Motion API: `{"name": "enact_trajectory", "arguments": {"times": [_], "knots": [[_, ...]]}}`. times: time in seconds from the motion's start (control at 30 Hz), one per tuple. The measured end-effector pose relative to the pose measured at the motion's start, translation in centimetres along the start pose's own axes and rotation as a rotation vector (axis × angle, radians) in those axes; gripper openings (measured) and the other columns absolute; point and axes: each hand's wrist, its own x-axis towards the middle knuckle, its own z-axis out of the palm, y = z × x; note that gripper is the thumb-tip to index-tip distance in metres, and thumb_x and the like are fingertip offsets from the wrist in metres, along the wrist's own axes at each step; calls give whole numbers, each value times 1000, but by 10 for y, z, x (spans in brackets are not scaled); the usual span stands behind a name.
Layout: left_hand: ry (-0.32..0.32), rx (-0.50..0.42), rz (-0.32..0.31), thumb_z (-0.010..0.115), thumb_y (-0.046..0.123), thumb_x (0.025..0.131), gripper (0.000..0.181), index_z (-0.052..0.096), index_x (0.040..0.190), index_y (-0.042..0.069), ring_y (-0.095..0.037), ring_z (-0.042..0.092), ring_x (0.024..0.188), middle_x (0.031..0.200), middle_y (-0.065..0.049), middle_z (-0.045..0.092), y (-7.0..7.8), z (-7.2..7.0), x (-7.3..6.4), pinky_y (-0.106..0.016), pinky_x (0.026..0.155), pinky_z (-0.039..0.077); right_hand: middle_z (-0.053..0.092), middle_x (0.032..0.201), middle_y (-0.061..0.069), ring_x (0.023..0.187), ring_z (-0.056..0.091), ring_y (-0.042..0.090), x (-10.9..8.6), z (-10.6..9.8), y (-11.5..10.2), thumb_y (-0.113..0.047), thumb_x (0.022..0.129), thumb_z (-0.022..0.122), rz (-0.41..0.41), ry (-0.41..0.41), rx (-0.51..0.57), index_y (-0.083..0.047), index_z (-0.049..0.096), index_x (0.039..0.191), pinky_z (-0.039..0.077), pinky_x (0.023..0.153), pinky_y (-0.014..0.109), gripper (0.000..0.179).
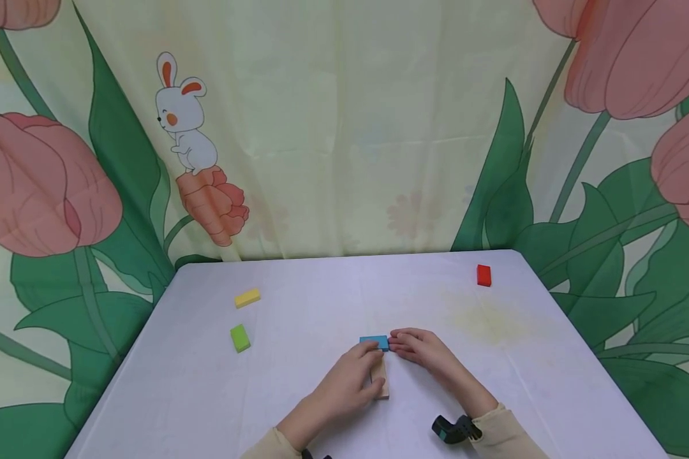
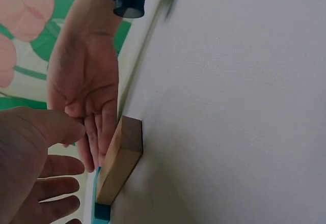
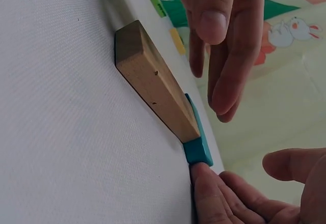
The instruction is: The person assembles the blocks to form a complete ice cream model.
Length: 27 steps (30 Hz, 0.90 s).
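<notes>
Though against right grip (image 1: 422, 349), blue block (image 1: 381, 340) outside it

- I'm at a table (image 1: 166, 401) with a white cover, slightly creased; pale yellowish stain (image 1: 488, 322) on its right half.
- Behind the table I face a cream-yellow fabric backdrop (image 1: 344, 159), vertical folds, one faint horizontal crease.
- Left of the table: printed pink tulip (image 1: 40, 191), big green leaf (image 1: 111, 140), more foliage lower down.
- Right of the table: larger tulip (image 1: 631, 64), upright leaf (image 1: 505, 159), curving stems.
- Above the table's far edge, left part: cartoon white rabbit (image 1: 192, 140) on an orange carrot-like shape (image 1: 207, 204).
- Light over the table: soft, even; my wrist views look dimmer.
</notes>
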Motion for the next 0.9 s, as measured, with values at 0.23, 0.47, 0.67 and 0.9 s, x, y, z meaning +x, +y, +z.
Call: {"name": "enact_trajectory", "arguments": {"times": [0.23,0.47,0.67,0.9], "knots": [[-23,178,55,66,27,97,45,64,138,10,-31,50,143,151,-12,54,1,-2,5,-46,118,43,68,131,24,122,69,30,-1,1,-2,-22,109,49,8,24,-8,13,54,139,56,102,37,46],[-51,225,73,70,30,96,48,64,139,9,-26,52,140,149,-10,56,-1,4,7,-41,117,45,70,126,24,114,72,29,3,-2,3,-19,108,52,-54,135,-56,11,59,134,59,96,34,40],[-74,231,68,71,27,94,48,64,138,9,-26,52,140,149,-10,56,0,1,7,-39,117,44,74,119,16,107,73,24,13,-14,11,-16,106,55,-120,333,-213,1,68,125,60,93,33,29],[-118,228,60,72,26,92,50,64,140,11,-25,52,141,149,-10,56,3,-5,7,-36,118,43,75,118,14,107,72,23,22,-43,12,-17,106,54,-113,397,-351,-3,71,122,60,95,40,27]]}}
